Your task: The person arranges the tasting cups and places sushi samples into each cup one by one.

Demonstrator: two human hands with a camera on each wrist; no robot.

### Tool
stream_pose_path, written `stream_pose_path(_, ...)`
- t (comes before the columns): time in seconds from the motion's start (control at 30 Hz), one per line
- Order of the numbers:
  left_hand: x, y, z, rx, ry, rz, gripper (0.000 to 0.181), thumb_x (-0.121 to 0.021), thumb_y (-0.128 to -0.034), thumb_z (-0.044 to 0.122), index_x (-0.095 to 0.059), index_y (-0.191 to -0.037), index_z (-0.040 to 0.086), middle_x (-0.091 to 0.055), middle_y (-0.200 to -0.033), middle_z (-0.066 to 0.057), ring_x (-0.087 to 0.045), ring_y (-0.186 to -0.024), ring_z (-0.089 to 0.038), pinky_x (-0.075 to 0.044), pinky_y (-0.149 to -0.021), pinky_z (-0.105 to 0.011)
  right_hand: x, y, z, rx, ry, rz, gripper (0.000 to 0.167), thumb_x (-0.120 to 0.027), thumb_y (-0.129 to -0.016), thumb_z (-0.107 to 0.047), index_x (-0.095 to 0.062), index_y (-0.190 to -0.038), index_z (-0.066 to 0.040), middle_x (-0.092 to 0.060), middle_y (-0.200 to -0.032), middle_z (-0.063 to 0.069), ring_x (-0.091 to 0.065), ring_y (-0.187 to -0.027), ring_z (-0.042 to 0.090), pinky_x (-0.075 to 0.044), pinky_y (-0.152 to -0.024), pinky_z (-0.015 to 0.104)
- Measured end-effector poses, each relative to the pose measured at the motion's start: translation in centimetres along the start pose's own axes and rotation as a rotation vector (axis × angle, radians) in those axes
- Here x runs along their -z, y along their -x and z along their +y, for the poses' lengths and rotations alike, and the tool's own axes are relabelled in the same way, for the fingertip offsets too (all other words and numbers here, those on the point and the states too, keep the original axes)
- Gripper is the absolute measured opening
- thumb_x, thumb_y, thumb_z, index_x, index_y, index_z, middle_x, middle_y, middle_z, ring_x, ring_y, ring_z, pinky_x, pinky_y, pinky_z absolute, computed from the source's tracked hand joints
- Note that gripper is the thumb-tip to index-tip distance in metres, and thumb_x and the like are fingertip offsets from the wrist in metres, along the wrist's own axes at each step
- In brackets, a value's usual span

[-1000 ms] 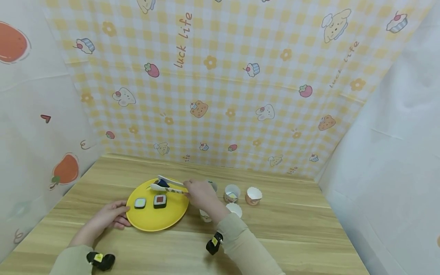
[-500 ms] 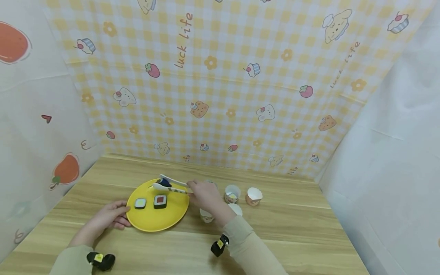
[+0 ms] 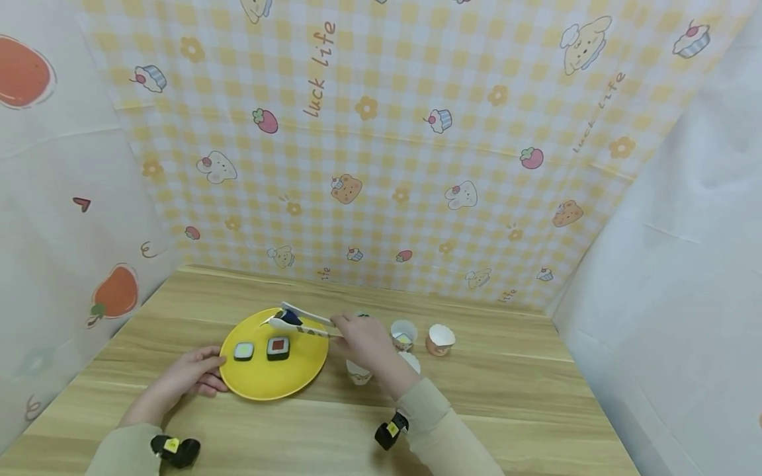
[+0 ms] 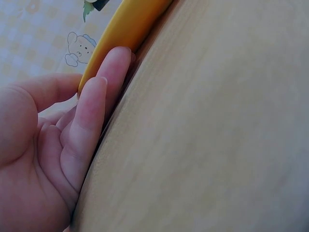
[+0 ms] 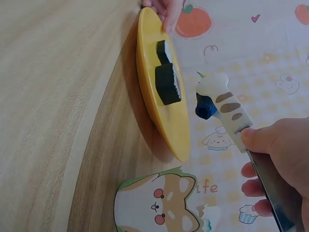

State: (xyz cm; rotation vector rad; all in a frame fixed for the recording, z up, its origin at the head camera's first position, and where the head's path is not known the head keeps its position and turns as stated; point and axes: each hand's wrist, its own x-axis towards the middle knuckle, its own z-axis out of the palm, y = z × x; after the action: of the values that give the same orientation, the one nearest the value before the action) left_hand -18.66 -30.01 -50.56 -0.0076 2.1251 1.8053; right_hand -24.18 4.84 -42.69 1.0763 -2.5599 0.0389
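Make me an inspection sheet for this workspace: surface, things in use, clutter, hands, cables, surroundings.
Surface: wood-grain table.
Things in use: yellow plate bearing two sushi pieces; tongs holding a dark blue piece above it; paper cups right of the plate, some partly hidden.
Clutter: nothing seen.
Hands: left hand holds the plate's rim; right hand grips the tongs.
Cables: nothing seen.
Surroundings: checked cloth behind, white sheets at the sides.

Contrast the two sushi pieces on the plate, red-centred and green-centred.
The red-centred piece looks larger than the green-centred piece. The green-centred piece lies nearer the left hand than the red-centred piece. Both have dark sides and white borders, and rest on the yellow plate.
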Motion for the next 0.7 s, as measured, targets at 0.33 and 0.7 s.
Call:
stream_pose_path(0.33, 0.0, 0.0, 0.0, 0.000, 0.001, -0.003, 0.064, -0.043, -0.1018, 0.017, -0.009, -0.139, -0.023, -0.067, -0.082, -0.011, -0.068, -0.072, -0.025, -0.057, -0.062, -0.033, 1.4, 1.0, -0.1, -0.004, -0.019, 0.013, 0.035, -0.070, -0.089, -0.030, -0.064, -0.120, -0.014, -0.065, -0.099, -0.004, -0.054, -0.062, 0.006, -0.041, -0.046, 0.017)
stream_pose_path(0.7, 0.0, 0.0, 0.2, -0.002, 0.006, -0.006, 0.063, -0.043, -0.1017, 0.017, -0.012, -0.138, -0.024, -0.066, -0.082, -0.010, -0.068, -0.072, -0.024, -0.057, -0.062, -0.033, 2.1, 2.3, 0.8, 0.037, -0.099, 0.056, 0.034, -0.069, -0.090, -0.027, -0.063, -0.119, -0.009, -0.061, -0.093, -0.004, -0.054, -0.068, 0.004, -0.040, -0.049, 0.013)
